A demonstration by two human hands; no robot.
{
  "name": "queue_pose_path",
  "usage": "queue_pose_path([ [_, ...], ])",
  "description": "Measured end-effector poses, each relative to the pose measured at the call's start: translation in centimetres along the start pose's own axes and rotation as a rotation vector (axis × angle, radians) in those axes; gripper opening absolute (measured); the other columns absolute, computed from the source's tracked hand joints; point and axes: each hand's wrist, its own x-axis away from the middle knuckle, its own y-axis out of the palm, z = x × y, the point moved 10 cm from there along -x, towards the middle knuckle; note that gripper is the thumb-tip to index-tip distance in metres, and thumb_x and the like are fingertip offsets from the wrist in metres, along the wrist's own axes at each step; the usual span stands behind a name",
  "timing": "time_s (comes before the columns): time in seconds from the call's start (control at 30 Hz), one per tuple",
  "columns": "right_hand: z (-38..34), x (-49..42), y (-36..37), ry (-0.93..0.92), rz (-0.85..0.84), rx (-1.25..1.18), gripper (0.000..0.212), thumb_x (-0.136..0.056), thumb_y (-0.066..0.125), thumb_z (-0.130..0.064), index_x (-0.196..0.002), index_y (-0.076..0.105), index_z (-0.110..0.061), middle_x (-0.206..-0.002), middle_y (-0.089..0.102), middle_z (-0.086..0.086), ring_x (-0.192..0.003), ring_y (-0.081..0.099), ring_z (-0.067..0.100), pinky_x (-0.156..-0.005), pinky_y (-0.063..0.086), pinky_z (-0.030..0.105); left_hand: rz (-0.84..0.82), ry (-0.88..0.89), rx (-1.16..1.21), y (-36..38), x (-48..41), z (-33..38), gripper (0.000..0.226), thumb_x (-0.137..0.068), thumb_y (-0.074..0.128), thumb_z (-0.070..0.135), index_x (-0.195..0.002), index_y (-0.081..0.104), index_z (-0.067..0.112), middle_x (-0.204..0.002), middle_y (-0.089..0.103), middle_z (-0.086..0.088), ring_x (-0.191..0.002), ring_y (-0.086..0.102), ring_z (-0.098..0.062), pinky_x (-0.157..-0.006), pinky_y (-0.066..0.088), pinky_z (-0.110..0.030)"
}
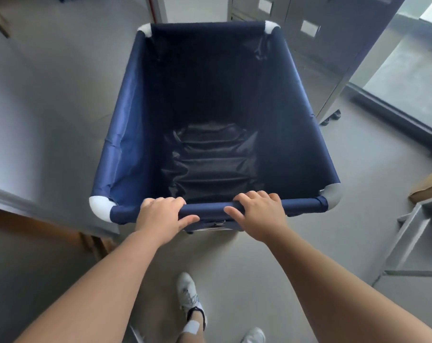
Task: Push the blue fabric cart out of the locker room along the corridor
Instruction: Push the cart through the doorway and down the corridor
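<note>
The blue fabric cart (pixel 125 134) fills the middle of the head view, a deep navy bin with white plastic corner joints and nothing visible inside. Its near top rail runs across in front of me. My left hand (pixel 160 216) is wrapped over the left part of that rail, fingers curled on top and thumb below. My right hand (pixel 258 214) grips the same rail a little to the right, fingers over the top. Both arms reach straight forward. My feet in white shoes show below.
Grey metal lockers (pixel 316 45) on small wheels stand at the right, close to the cart's far right corner. A grey-topped table (pixel 19 149) sits at the left beside the cart. A grey step unit (pixel 413 233) is at the right. Grey floor lies ahead past a doorframe (pixel 155 8).
</note>
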Motion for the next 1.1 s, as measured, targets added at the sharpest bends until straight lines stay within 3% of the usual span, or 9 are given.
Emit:
queue_pose_path([
  [0.07, 0.6, -0.9, -0.1, 0.025, -0.01, -0.024, 0.067, -0.089, 0.02, -0.076, -0.13, 0.058, -0.039, -0.13, 0.062, -0.009, -0.123, 0.048, 0.019, -0.099, 0.029, 0.042, -0.047, 0.003, 0.046, 0.2, -0.7, 0.2, 0.065, -0.084, 0.024, 0.083, -0.109, 0.059, 0.035, -0.098, 0.066, 0.012, -0.1, 0.061, -0.016, -0.091, 0.04, -0.036],
  [0.1, 0.9, -1.4, -0.1, 0.029, -0.024, -0.026, 0.07, -0.087, 0.02, -0.078, -0.134, 0.056, -0.041, -0.136, 0.059, -0.009, -0.128, 0.044, 0.019, -0.102, 0.027, 0.042, -0.07, 0.006, 0.079, 0.3, -1.1, 0.3, 0.065, -0.084, 0.025, 0.084, -0.112, 0.06, 0.036, -0.107, 0.068, 0.011, -0.113, 0.06, -0.016, -0.098, 0.039, -0.037],
  [0.17, 1.5, -2.5, 0.0, 0.03, -0.078, -0.021, 0.079, -0.079, 0.021, -0.085, -0.138, 0.052, -0.042, -0.142, 0.054, -0.009, -0.133, 0.04, 0.02, -0.106, 0.024, 0.043, -0.113, 0.029, 0.124, 0.7, -2.0, 0.6, 0.065, -0.086, 0.029, 0.083, -0.122, 0.06, 0.039, -0.136, 0.063, 0.011, -0.143, 0.041, -0.016, -0.116, 0.028, -0.042],
  [0.23, 2.0, -3.6, -0.1, 0.021, -0.115, -0.005, 0.087, -0.071, 0.022, -0.091, -0.14, 0.049, -0.043, -0.144, 0.052, -0.009, -0.131, 0.04, 0.021, -0.107, 0.025, 0.042, -0.141, 0.057, 0.142, 0.8, -3.1, 0.9, 0.07, -0.084, 0.026, 0.086, -0.129, 0.058, 0.042, -0.149, 0.054, 0.012, -0.15, 0.028, -0.014, -0.122, 0.017, -0.045],
  [0.43, 3.2, -7.1, -0.9, -0.015, -0.162, -0.01, 0.085, -0.073, 0.021, -0.091, -0.139, 0.052, -0.045, -0.148, 0.05, -0.007, -0.134, 0.038, 0.021, -0.109, 0.023, 0.041, -0.162, -0.009, 0.235, 0.5, -5.1, 0.8, 0.108, -0.063, 0.008, 0.098, -0.149, 0.04, 0.04, -0.164, 0.033, 0.007, -0.153, 0.022, -0.014, -0.125, 0.012, -0.046],
  [0.57, 4.0, -8.3, -1.1, -0.056, -0.182, -0.008, 0.083, -0.073, 0.023, -0.09, -0.138, 0.053, -0.047, -0.151, 0.047, -0.006, -0.137, 0.036, 0.02, -0.11, 0.022, 0.041, -0.119, -0.104, 0.277, 0.3, -5.5, 0.6, 0.118, -0.059, 0.015, 0.103, -0.155, 0.028, 0.036, -0.167, 0.025, 0.006, -0.152, 0.022, -0.013, -0.125, 0.013, -0.046],
  [0.83, 4.4, -11.0, -1.5, -0.16, -0.182, 0.036, 0.08, -0.077, 0.026, -0.089, -0.14, 0.051, -0.045, -0.151, 0.047, -0.006, -0.135, 0.038, 0.021, -0.108, 0.024, 0.041, -0.003, -0.209, 0.272, -0.5, -6.5, 0.7, 0.122, -0.059, 0.002, 0.104, -0.156, 0.026, 0.034, -0.168, 0.021, 0.006, -0.154, 0.017, -0.012, -0.126, 0.009, -0.045],
  [1.1, 4.8, -13.3, -1.5, -0.263, -0.198, 0.084, 0.083, -0.077, 0.019, -0.09, -0.143, 0.046, -0.046, -0.157, 0.04, -0.006, -0.137, 0.037, 0.023, -0.108, 0.025, 0.042, 0.067, -0.336, 0.272, -1.2, -6.7, 1.2, 0.117, -0.063, 0.007, 0.104, -0.156, 0.026, 0.035, -0.169, 0.017, 0.005, -0.155, 0.013, -0.014, -0.125, 0.01, -0.049],
])
